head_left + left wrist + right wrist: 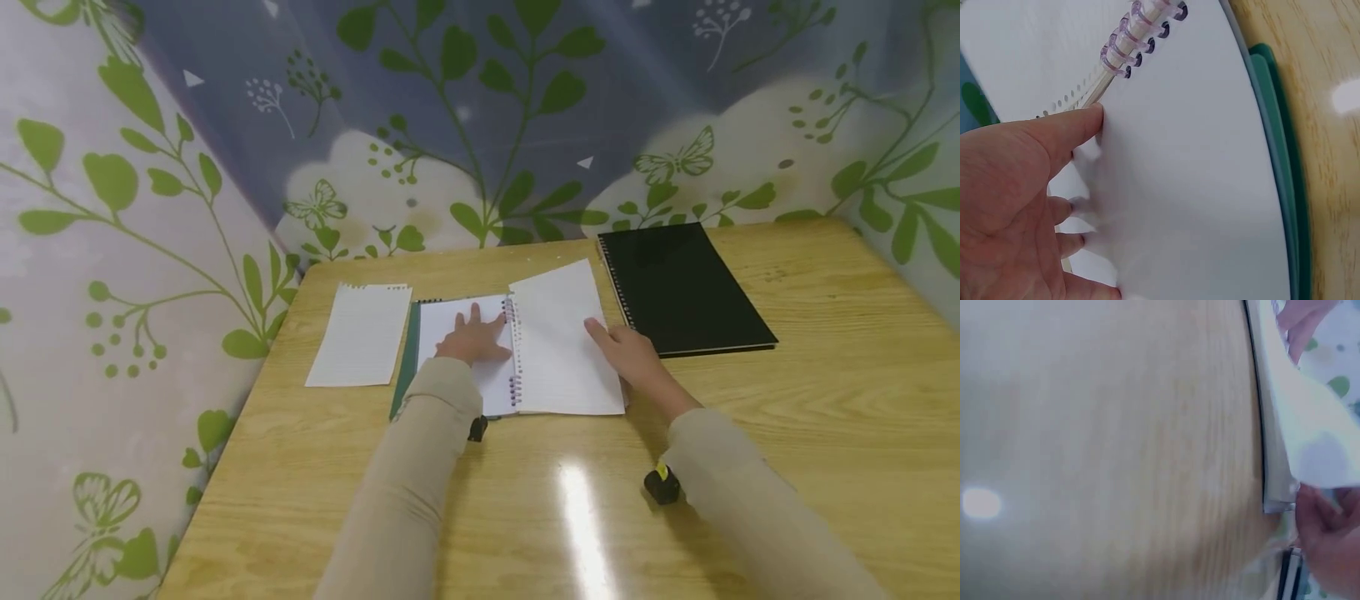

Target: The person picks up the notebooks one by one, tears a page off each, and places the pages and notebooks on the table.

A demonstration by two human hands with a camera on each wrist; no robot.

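Beige sleeves (pixel 405 500) reach in from the near side across a wood-grain table (pixel 292 492). At the left, a loose sheet (pixel 360 337) lies flat, its far edge notched. Just right of it, at the table's center, a spiral notebook (pixel 498 389) lies open, a strip of its green cover (pixel 407 362) showing at the left. Spread wide, the left hand (pixel 472 340) holds nothing; its fingertips rest on the notebook's left side, thumb just beside the rings (pixel 515 390). To the right of the rings, a lined page (pixel 558 350) sits askew, punched holes showing along its left margin; whether every hole is free of the rings cannot be told. The right hand (pixel 633 358) pinches the page by its right edge, which curves up in the right wrist view. The paper looks light, limp and easily creased, and likely weakest at the holes; its broad right margin seems the sound place to grip. The notebook appears light enough to slide, best steadied near the rings. Farther right, a black notebook (pixel 682 287) lies closed.
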